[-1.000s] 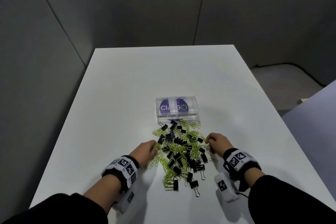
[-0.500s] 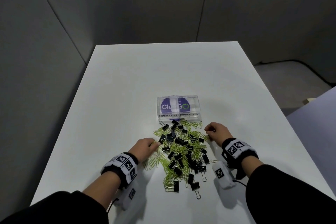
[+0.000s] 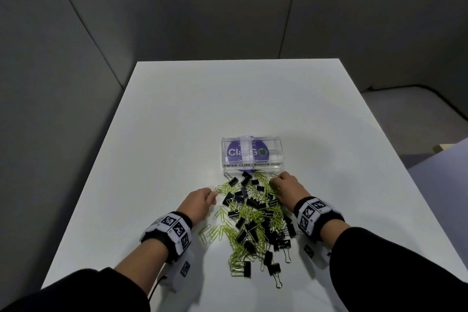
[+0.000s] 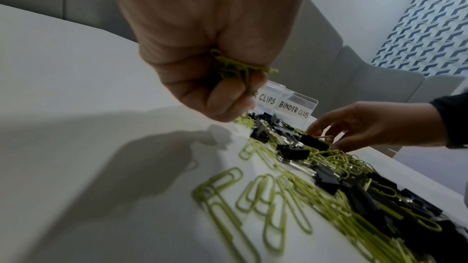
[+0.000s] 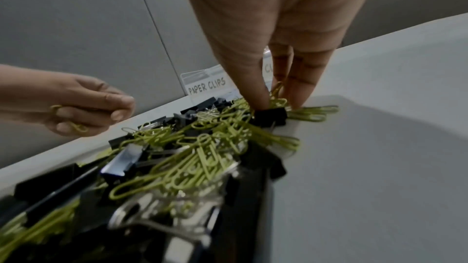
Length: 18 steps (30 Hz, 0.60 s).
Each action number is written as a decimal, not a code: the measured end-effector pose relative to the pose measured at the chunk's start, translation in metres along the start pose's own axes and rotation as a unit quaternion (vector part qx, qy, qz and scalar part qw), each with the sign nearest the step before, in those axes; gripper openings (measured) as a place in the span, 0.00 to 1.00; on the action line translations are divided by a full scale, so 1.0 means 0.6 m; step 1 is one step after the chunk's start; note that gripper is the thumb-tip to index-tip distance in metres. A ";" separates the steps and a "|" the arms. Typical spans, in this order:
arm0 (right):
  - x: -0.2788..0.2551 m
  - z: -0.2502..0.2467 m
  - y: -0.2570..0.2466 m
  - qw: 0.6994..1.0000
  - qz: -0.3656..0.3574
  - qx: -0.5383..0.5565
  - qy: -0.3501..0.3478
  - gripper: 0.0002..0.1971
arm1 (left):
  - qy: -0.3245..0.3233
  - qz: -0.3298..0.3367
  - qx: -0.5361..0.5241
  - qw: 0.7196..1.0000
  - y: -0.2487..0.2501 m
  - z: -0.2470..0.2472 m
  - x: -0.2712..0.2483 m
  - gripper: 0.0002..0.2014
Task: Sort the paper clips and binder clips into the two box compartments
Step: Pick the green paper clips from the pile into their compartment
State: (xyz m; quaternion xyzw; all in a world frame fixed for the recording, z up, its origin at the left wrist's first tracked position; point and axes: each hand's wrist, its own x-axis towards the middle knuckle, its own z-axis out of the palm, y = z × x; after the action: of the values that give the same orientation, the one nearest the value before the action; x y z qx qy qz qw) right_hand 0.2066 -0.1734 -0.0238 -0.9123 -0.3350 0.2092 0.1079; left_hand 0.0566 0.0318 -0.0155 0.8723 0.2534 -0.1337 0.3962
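A clear two-compartment box, labelled PAPER CLIPS on the left and BINDER CLIPS on the right, stands on the white table. In front of it lies a mixed pile of green paper clips and black binder clips. My left hand is at the pile's left edge, fingers curled round several green paper clips. At the pile's far right corner, just before the box, my right hand reaches down. Its thumb and fingertips pinch a black binder clip among green clips.
The white table extends well beyond the box. Grey partition walls stand behind it and to its left. Loose paper clips lie spread at the pile's left side, and single binder clips lie at its near end.
My right hand has moved forward and left along the pile to its far corner by the box. The left hand has shifted only slightly forward at the left edge.
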 end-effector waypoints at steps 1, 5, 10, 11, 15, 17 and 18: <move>-0.002 0.002 -0.001 1.000 -0.008 -0.008 0.003 0.15 | -0.003 0.001 -0.006 1.000 -0.003 0.001 0.001 0.17; -0.003 0.011 -0.004 0.999 -0.015 -0.042 -0.012 0.16 | -0.021 0.019 -0.017 0.999 -0.003 0.006 -0.003 0.15; -0.008 0.011 -0.007 0.996 -0.014 -0.086 -0.036 0.17 | -0.033 0.025 -0.059 0.997 0.001 0.011 -0.012 0.15; -0.011 0.011 -0.009 0.994 -0.015 -0.098 -0.041 0.16 | -0.041 0.020 -0.069 0.997 0.002 0.010 -0.015 0.15; -0.020 0.007 -0.011 0.993 -0.018 -0.105 -0.058 0.12 | -0.060 0.030 0.003 0.998 0.012 0.007 -0.022 0.17; -0.023 -0.004 -0.007 0.994 -0.015 -0.084 -0.061 0.09 | -0.060 0.038 0.049 0.996 0.019 0.005 -0.026 0.18; -0.024 -0.012 -0.004 0.995 -0.012 -0.070 -0.064 0.08 | -0.063 0.040 0.058 0.995 0.024 0.002 -0.027 0.18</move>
State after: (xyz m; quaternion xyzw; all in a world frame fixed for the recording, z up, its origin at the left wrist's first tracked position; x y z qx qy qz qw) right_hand 0.1985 -0.1813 -0.0121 -0.8982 -0.3660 0.2420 0.0249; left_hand 0.0507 0.0176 -0.0001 0.8932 0.1841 -0.1873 0.3650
